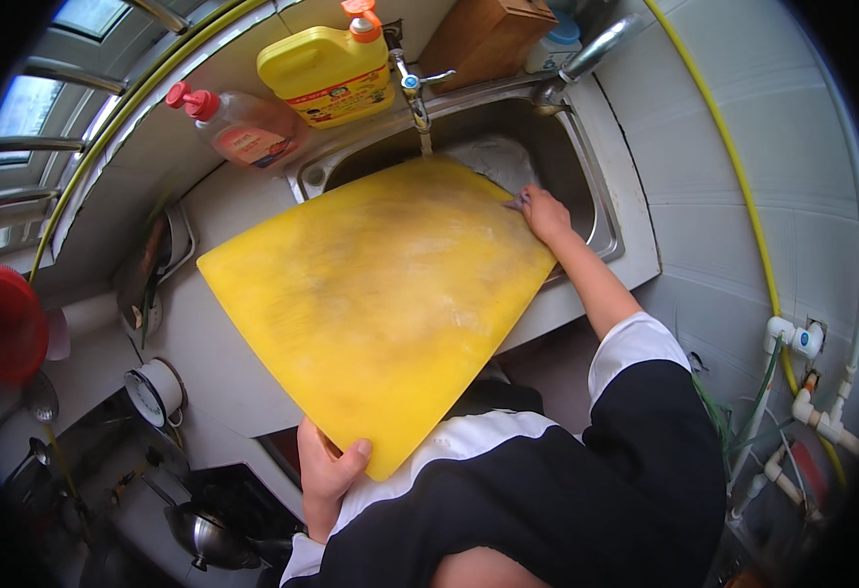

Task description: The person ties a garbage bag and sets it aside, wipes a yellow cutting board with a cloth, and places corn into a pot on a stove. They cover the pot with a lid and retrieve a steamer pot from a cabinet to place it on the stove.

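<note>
A large yellow cutting board [370, 294], smudged grey across its middle, lies tilted over the steel sink [583, 140] and the counter edge. My left hand [330, 467] grips its near corner, thumb on top and fingers underneath. At the far right edge of the board, my right hand [545, 213] holds a bunched greyish cloth [519, 201] against the surface. Above the board's far corner stands a metal faucet [414, 92], with water apparently running from its spout. The board hides the front of the sink.
Behind the sink are a yellow detergent jug [330, 77], a clear pump bottle [245, 128] and a wooden box [484, 40]. A white enamel mug [156, 392] stands on the left counter [216, 367]. Lower left is a steel kettle [212, 536]. A yellow hose [738, 176] runs down the right wall.
</note>
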The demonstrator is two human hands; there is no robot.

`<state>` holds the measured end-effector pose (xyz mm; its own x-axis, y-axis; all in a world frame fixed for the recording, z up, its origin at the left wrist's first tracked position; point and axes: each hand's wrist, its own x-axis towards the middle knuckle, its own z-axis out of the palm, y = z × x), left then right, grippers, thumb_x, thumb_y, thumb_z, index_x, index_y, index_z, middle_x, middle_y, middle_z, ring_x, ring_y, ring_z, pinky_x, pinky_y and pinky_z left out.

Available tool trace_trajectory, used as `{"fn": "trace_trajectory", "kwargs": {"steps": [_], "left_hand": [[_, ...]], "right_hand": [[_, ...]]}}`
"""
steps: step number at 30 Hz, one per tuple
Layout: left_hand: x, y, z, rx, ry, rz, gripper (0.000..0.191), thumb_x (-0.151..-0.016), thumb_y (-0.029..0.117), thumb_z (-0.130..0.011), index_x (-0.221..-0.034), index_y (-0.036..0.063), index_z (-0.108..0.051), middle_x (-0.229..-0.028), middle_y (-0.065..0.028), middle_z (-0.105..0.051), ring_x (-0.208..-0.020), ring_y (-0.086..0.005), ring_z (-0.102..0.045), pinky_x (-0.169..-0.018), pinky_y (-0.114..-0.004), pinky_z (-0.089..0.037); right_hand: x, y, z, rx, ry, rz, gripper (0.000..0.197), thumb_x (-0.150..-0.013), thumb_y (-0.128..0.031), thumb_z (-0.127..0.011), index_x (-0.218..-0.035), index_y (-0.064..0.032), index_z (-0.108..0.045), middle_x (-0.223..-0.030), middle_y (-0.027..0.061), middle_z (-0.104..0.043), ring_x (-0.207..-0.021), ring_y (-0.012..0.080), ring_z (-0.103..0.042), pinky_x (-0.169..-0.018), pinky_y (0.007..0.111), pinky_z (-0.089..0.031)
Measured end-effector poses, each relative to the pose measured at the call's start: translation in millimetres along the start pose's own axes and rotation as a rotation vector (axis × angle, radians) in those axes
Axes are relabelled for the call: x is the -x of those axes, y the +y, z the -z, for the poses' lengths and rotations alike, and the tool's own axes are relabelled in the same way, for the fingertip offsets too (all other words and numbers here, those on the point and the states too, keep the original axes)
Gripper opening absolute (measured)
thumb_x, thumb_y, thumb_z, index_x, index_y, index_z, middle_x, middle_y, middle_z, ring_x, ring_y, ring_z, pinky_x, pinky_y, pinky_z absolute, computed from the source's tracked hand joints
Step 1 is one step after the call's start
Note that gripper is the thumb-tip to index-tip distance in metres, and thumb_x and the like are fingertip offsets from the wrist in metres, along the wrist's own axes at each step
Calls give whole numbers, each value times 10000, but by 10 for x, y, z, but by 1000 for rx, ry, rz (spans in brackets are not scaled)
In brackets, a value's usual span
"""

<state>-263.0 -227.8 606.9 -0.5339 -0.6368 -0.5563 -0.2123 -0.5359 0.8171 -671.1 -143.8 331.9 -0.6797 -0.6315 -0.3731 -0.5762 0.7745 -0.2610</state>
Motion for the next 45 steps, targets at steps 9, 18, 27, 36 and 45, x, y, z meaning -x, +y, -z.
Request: {"fn": "trace_trajectory", "kwargs": {"steps": [9,18,27,36,45], "left_hand": [[-32,57,43,18,17,-6,678,-702,311,-677,-1219,-48,-422,-1108,-124,-560,-1020,-200,-537,-892,-306,-406],[-42,-47,93,140,11,-42,695,-731,251,-682,-1269,-40,-353,-1170,-132,-520,-1073,-206,-515,-932,-317,-395],[-32,-56,74,204,14,-35,704,-730,199,-684,-1288,-38,-327,-1183,-131,-507,-1105,-210,-499,-956,-324,-385],[-55,-87,127,175,30,-60,730,-724,230,-674,-1302,-35,-316,-1200,-135,-489,-1119,-224,-487,-969,-332,-374],[-127,-66,70,211,-1,-149,696,-747,226,-655,-1301,-29,-320,-1213,-143,-485,-1135,-228,-484,-975,-336,-376]], "right_hand": [[-1225,-1086,-690,-887,-118,400,298,-816,-166,-632,-1103,-90,-611,-1059,147,-637,-1015,298,-596,-839,354,-475],[382,-1875,218,-564,-138,836,207,-778,-167,-644,-983,-183,-663,-873,92,-557,-844,275,-585,-728,355,-479],[-562,-865,-308,-267,20,385,257,-751,-18,-585,-965,-139,-663,-1000,123,-574,-971,298,-569,-794,375,-470],[-529,-1557,882,-584,441,459,435,-743,-141,-637,-1164,-99,-533,-1016,83,-589,-863,263,-614,-776,362,-498],[57,-2070,1499,94,309,647,172,-759,-159,-557,-760,6,-603,-848,187,-617,-788,363,-619,-732,443,-501]]}}
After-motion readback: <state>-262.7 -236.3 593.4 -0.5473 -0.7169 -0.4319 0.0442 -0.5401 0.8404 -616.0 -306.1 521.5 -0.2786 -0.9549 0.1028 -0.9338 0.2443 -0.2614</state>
